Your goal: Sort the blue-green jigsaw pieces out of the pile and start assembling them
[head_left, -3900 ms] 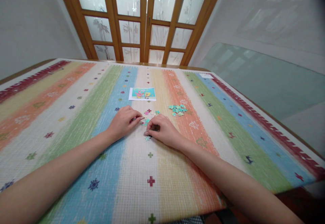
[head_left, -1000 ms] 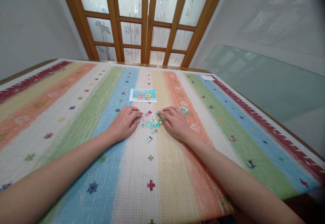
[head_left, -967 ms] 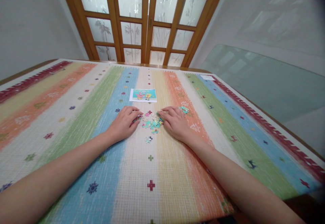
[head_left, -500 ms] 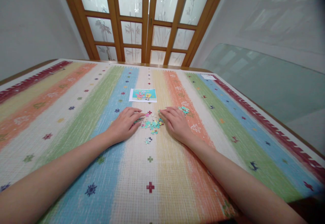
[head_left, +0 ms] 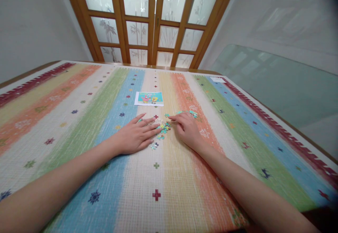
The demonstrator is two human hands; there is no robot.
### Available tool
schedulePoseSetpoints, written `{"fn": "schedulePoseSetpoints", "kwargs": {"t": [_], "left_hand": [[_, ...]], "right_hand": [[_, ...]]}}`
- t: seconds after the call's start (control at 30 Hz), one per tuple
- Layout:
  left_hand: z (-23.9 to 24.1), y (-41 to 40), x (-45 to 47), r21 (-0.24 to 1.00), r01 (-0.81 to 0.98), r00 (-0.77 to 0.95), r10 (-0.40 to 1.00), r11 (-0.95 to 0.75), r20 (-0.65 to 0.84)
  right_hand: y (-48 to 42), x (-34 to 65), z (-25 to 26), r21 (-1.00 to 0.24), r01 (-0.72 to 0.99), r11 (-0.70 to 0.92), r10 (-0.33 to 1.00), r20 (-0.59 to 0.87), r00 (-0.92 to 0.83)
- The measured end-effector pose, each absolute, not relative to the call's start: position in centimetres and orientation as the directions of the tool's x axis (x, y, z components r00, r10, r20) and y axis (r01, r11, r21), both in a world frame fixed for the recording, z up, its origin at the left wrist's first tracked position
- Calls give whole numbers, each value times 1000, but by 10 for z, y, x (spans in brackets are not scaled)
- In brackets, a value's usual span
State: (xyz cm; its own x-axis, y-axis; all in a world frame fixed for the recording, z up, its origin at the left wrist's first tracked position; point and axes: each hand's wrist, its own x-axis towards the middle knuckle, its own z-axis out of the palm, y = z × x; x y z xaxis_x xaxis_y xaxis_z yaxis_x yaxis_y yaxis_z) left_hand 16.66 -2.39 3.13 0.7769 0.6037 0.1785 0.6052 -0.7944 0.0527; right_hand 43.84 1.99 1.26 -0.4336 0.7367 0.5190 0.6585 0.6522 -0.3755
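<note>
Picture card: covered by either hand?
No, the picture card lies in full view on the tablecloth, beyond the left hand and right hand.

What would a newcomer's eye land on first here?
Probably the brightly striped tablecloth, which fills most of the lower view. Next, the left hand, fingers spread over puzzle pieces, with the right hand beside them. Beyond both hands lies a small cartoon picture.

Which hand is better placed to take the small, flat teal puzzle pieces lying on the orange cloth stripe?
Probably the right hand: it is just beside the teal puzzle pieces. The left hand is farther away, spread out at the central multicoloured puzzle pile.
</note>
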Motion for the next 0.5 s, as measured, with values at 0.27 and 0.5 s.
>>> {"fn": "schedulePoseSetpoints", "kwargs": {"t": [0.27, 0.5], "left_hand": [[31, -27, 159, 81, 626, 734, 620, -776, 278], [24, -19, 152, 202, 635, 664, 661, -745, 350]], "right_hand": [[10, 440, 26, -268, 609, 746, 655, 461, -599], [7, 438, 27, -226, 628, 745, 656, 421, -626]]}}
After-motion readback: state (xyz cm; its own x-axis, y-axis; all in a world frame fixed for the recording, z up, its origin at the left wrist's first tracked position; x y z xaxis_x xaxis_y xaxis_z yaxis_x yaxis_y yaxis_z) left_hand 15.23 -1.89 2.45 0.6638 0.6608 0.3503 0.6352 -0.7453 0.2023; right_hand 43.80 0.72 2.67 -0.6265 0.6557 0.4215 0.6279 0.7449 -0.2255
